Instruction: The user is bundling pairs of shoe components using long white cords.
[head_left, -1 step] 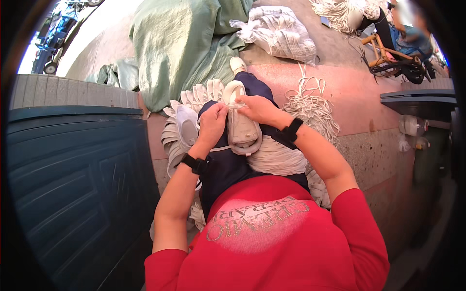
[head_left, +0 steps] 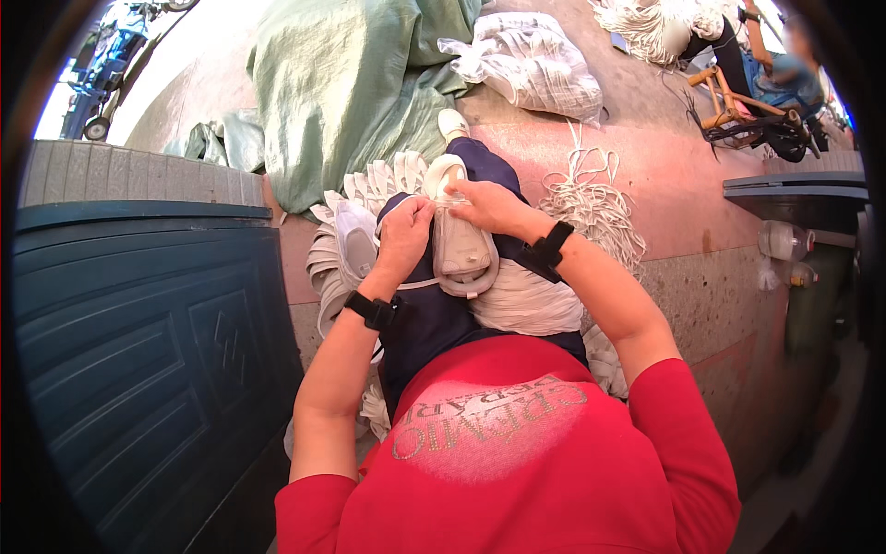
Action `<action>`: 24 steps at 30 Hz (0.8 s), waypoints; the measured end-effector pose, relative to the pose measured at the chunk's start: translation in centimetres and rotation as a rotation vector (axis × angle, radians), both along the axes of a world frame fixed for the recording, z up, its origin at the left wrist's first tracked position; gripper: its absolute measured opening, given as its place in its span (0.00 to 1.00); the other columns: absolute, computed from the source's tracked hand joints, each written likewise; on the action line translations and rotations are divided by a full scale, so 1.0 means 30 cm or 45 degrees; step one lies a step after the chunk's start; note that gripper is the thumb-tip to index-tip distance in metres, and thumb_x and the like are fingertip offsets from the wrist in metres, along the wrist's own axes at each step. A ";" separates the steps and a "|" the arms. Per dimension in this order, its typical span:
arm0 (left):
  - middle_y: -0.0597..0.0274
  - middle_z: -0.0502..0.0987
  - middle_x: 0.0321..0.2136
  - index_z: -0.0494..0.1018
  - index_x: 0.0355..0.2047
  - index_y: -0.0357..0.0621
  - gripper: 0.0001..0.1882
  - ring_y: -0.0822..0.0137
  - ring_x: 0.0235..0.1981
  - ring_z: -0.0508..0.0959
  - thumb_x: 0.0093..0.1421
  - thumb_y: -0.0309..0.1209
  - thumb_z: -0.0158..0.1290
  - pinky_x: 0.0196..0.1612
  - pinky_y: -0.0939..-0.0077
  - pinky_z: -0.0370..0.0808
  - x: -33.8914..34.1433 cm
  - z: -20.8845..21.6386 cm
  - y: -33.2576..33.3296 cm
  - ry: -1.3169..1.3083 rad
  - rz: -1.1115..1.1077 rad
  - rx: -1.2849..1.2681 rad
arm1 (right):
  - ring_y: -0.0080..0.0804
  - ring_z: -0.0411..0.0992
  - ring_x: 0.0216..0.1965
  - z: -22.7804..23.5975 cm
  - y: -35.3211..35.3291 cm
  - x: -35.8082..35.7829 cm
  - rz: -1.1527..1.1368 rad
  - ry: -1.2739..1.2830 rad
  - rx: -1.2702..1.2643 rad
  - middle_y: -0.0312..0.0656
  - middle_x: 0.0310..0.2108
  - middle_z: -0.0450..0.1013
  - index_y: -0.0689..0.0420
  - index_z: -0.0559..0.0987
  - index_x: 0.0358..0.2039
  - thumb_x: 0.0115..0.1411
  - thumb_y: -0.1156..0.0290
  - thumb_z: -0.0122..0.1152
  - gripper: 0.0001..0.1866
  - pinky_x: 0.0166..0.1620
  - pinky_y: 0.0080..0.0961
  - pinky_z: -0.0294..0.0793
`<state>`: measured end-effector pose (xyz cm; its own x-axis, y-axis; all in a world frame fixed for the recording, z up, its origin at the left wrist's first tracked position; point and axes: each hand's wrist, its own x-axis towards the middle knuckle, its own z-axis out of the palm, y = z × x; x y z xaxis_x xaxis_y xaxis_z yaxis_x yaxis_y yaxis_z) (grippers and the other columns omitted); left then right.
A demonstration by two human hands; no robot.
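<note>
A pale beige canvas shoe point(head_left: 464, 247) rests across my thighs, its sole end toward my belly and its opening away from me. My left hand point(head_left: 406, 235) is closed in a pinch at the left edge of the shoe. Against the right side of its upper, my right hand point(head_left: 484, 205) has its fingers bent and closed. A thin white shoelace appears to run between the two pinches, partly hidden by my fingers. To the left of my left hand lies a white shoe point(head_left: 354, 238), beside a fanned row of pale shoes point(head_left: 388, 175).
White laces point(head_left: 595, 208) lie in a loose heap on the right. A bundle of pale strands point(head_left: 526, 300) sits by my right thigh. Beyond are a green tarp point(head_left: 323, 92) and a filled plastic bag point(head_left: 535, 65). A dark blue door point(head_left: 148, 369) stands left; another person sits far right.
The fingers of my right hand have shifted very slightly at the shoe. Everything else stays in place.
</note>
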<state>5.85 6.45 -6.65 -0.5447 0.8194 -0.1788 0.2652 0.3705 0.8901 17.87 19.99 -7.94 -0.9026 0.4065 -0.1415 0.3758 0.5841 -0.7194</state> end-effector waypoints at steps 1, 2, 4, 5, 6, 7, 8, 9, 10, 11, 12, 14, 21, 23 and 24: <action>0.63 0.74 0.27 0.71 0.29 0.35 0.10 0.70 0.30 0.74 0.57 0.31 0.47 0.33 0.79 0.69 -0.013 -0.014 -0.004 0.006 0.001 0.015 | 0.45 0.70 0.37 -0.006 0.001 -0.026 0.035 -0.006 -0.002 0.50 0.32 0.72 0.54 0.72 0.39 0.53 0.63 0.51 0.14 0.38 0.37 0.69; 0.61 0.75 0.28 0.71 0.29 0.35 0.09 0.66 0.31 0.74 0.57 0.30 0.48 0.36 0.77 0.68 -0.024 -0.026 -0.004 0.011 -0.003 0.033 | 0.45 0.70 0.37 -0.008 0.014 -0.045 0.043 0.000 -0.004 0.50 0.32 0.72 0.54 0.72 0.39 0.53 0.63 0.51 0.14 0.38 0.37 0.69; 0.57 0.75 0.28 0.71 0.27 0.36 0.08 0.61 0.32 0.73 0.55 0.29 0.49 0.36 0.72 0.68 -0.024 -0.033 -0.015 0.189 -0.020 0.060 | 0.46 0.71 0.36 0.044 0.011 -0.069 0.236 -0.137 0.104 0.50 0.30 0.72 0.56 0.72 0.34 0.53 0.63 0.51 0.12 0.37 0.37 0.69; 0.53 0.74 0.28 0.71 0.26 0.37 0.07 0.56 0.33 0.73 0.52 0.29 0.50 0.36 0.67 0.68 -0.022 -0.031 -0.014 0.371 -0.042 0.102 | 0.46 0.71 0.36 0.044 0.006 -0.073 0.235 -0.140 0.098 0.50 0.30 0.72 0.56 0.72 0.34 0.53 0.63 0.51 0.12 0.37 0.37 0.69; 0.53 0.74 0.28 0.71 0.26 0.37 0.07 0.56 0.33 0.73 0.52 0.29 0.50 0.36 0.67 0.68 -0.023 -0.034 -0.016 0.365 -0.042 0.098 | 0.47 0.71 0.35 0.043 0.002 -0.072 0.265 -0.152 0.159 0.50 0.29 0.72 0.57 0.71 0.33 0.54 0.63 0.50 0.11 0.36 0.38 0.69; 0.53 0.74 0.32 0.72 0.27 0.37 0.07 0.52 0.37 0.72 0.53 0.29 0.49 0.41 0.66 0.67 -0.027 -0.038 -0.020 0.474 -0.092 0.094 | 0.47 0.71 0.34 0.040 0.000 -0.069 0.294 -0.165 0.219 0.50 0.28 0.72 0.58 0.71 0.31 0.54 0.64 0.49 0.10 0.36 0.38 0.69; 0.53 0.73 0.35 0.72 0.29 0.37 0.07 0.48 0.41 0.71 0.54 0.28 0.49 0.46 0.65 0.66 -0.028 -0.045 -0.021 0.582 -0.143 0.089 | 0.47 0.71 0.34 0.034 0.001 -0.066 0.295 -0.170 0.212 0.50 0.28 0.72 0.58 0.71 0.31 0.54 0.64 0.49 0.10 0.36 0.38 0.69; 0.53 0.73 0.35 0.72 0.29 0.37 0.07 0.48 0.41 0.71 0.54 0.28 0.49 0.46 0.65 0.66 -0.027 -0.046 -0.016 0.576 -0.143 0.082 | 0.48 0.71 0.34 0.029 0.002 -0.065 0.251 -0.208 0.218 0.50 0.27 0.72 0.58 0.71 0.31 0.54 0.64 0.49 0.10 0.35 0.39 0.69; 0.52 0.73 0.37 0.72 0.29 0.38 0.06 0.46 0.43 0.69 0.53 0.28 0.49 0.48 0.62 0.64 -0.026 -0.048 -0.010 0.734 -0.184 0.123 | 0.48 0.71 0.33 0.023 -0.001 -0.062 0.207 -0.246 0.223 0.50 0.27 0.73 0.58 0.71 0.31 0.54 0.65 0.48 0.10 0.35 0.39 0.69; 0.52 0.72 0.38 0.72 0.28 0.38 0.06 0.44 0.46 0.67 0.52 0.28 0.50 0.49 0.60 0.63 -0.024 -0.052 -0.006 0.891 -0.227 0.164 | 0.48 0.71 0.33 0.014 -0.012 -0.060 0.210 -0.250 0.214 0.50 0.27 0.73 0.58 0.71 0.31 0.54 0.65 0.48 0.10 0.35 0.39 0.69; 0.52 0.72 0.38 0.72 0.28 0.38 0.06 0.44 0.46 0.67 0.52 0.28 0.50 0.49 0.60 0.63 -0.027 -0.055 0.001 0.888 -0.229 0.159 | 0.49 0.71 0.34 0.007 -0.019 -0.066 0.106 -0.260 0.186 0.51 0.27 0.72 0.59 0.71 0.31 0.54 0.65 0.47 0.10 0.36 0.40 0.69; 0.52 0.72 0.39 0.73 0.27 0.40 0.05 0.44 0.47 0.65 0.51 0.27 0.50 0.50 0.61 0.62 -0.033 -0.063 0.012 0.938 -0.202 0.179 | 0.50 0.71 0.34 -0.006 -0.026 -0.067 0.003 -0.271 0.151 0.52 0.28 0.72 0.59 0.71 0.31 0.54 0.65 0.47 0.11 0.36 0.41 0.68; 0.53 0.73 0.35 0.74 0.24 0.41 0.04 0.50 0.43 0.66 0.49 0.28 0.51 0.47 0.64 0.64 -0.058 -0.029 0.064 1.074 -0.322 -0.053 | 0.54 0.69 0.35 -0.075 0.006 -0.064 -0.153 -0.053 -0.058 0.56 0.29 0.71 0.60 0.71 0.31 0.54 0.63 0.45 0.13 0.38 0.44 0.66; 0.56 0.72 0.27 0.73 0.21 0.42 0.04 0.53 0.35 0.68 0.48 0.29 0.51 0.40 0.63 0.66 -0.073 -0.014 0.078 1.096 -0.449 -0.073 | 0.54 0.68 0.35 -0.067 0.012 -0.066 -0.149 -0.028 -0.060 0.56 0.29 0.71 0.60 0.71 0.31 0.54 0.63 0.45 0.13 0.38 0.43 0.66; 0.56 0.72 0.27 0.73 0.21 0.42 0.04 0.53 0.35 0.68 0.48 0.29 0.51 0.40 0.63 0.66 -0.072 -0.015 0.092 1.105 -0.450 -0.053 | 0.55 0.68 0.32 -0.065 0.023 -0.061 -0.165 -0.002 -0.065 0.55 0.27 0.70 0.60 0.70 0.28 0.54 0.63 0.46 0.12 0.35 0.44 0.67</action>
<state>3.67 9.23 -7.09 -0.2216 0.9649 0.1407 0.9337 0.1684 0.3160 16.05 20.67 -9.89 -0.8428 0.5119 -0.1662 0.4467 0.4930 -0.7465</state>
